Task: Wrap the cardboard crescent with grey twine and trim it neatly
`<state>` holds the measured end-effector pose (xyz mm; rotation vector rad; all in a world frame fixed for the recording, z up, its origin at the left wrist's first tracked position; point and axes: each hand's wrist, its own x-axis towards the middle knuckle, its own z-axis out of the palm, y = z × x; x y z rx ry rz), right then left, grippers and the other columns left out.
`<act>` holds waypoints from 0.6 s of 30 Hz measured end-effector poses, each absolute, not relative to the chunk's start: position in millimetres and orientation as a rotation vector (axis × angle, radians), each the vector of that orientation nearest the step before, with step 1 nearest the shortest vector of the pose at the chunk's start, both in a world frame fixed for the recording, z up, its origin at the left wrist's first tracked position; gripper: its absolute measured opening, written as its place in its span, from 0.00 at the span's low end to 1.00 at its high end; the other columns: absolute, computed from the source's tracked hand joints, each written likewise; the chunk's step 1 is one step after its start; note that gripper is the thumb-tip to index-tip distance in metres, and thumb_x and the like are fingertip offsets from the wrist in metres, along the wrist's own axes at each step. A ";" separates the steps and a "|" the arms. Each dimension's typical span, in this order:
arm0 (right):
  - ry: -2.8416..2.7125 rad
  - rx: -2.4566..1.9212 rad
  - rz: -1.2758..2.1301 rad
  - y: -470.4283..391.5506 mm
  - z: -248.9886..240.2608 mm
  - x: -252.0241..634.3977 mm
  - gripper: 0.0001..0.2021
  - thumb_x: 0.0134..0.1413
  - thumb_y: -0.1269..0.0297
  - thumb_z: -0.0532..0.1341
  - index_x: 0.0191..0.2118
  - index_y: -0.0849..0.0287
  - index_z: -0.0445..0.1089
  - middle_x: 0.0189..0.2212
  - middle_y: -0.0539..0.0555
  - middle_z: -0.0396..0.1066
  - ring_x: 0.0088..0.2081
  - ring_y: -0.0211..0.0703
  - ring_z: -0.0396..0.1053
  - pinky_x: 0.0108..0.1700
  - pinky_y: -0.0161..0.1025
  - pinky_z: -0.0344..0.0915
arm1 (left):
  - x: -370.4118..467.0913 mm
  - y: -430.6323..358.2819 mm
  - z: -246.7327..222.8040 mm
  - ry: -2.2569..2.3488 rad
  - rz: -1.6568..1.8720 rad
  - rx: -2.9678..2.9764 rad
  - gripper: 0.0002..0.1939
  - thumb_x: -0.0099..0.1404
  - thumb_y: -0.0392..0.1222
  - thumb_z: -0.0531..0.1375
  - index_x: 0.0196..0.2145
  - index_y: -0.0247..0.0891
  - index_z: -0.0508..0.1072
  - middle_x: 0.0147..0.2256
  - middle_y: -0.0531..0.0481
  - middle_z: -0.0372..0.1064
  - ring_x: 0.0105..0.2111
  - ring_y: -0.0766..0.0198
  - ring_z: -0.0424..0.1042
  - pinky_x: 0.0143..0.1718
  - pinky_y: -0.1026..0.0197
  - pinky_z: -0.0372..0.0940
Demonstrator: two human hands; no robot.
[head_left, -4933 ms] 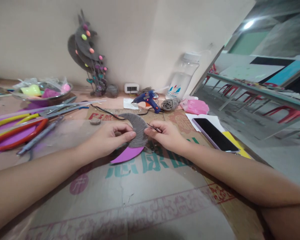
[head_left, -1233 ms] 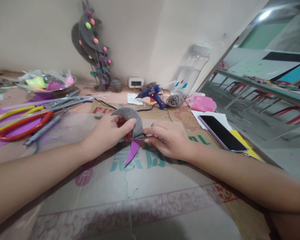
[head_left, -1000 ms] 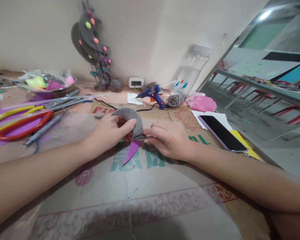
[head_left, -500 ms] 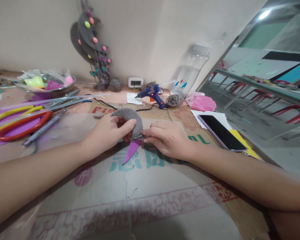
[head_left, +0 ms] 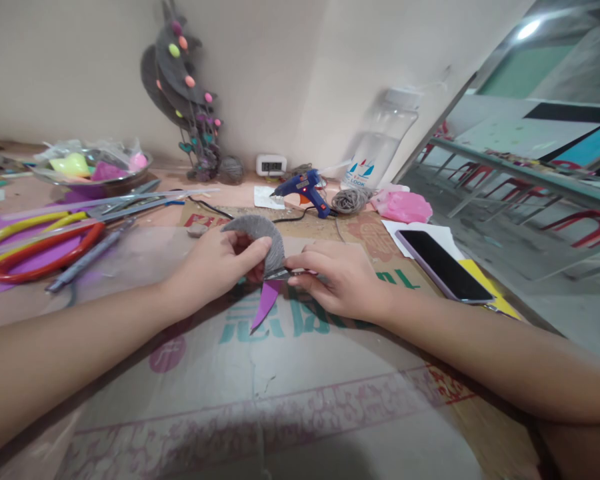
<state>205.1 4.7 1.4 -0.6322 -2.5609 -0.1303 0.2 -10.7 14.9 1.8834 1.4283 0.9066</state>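
Observation:
My left hand [head_left: 225, 260] is closed around a crescent moon shape [head_left: 267, 235], its thumb pressed on the front face. Grey yarn wraps the crescent closely from its top tip down to the lower part, where a bare purple point [head_left: 266, 307] sticks out below. The fingers of my right hand [head_left: 337, 277] pinch a slim dark metal tool [head_left: 280, 273], which looks like tweezers. Its far end lies across the crescent at the boundary between the yarn and the purple part. The fingers of my left hand behind the crescent are partly hidden.
Beyond my hands lie a blue glue gun [head_left: 303, 189] with its light on, a grey yarn bundle [head_left: 351, 200] and a water bottle [head_left: 377, 150]. Scissors [head_left: 50, 263] are at left, a phone [head_left: 445, 265] at right. Decorated grey moons [head_left: 175, 80] hang against the wall.
The purple point has swung slightly to the right and down. More of the dark metal tool now shows across the crescent. Both hands stay nearly in place.

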 end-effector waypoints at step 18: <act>-2.625 -0.608 -0.324 2.8 1.4 206.7 0.12 0.61 0.61 0.51 0.40 0.61 0.69 0.26 0.51 0.65 0.29 0.38 0.61 0.31 0.36 0.51 | -1.0 -10.3 12.5 1.356 0.902 1.997 0.15 0.62 0.46 0.52 0.20 0.38 0.66 0.17 0.57 0.66 0.19 0.67 0.64 0.24 0.67 0.58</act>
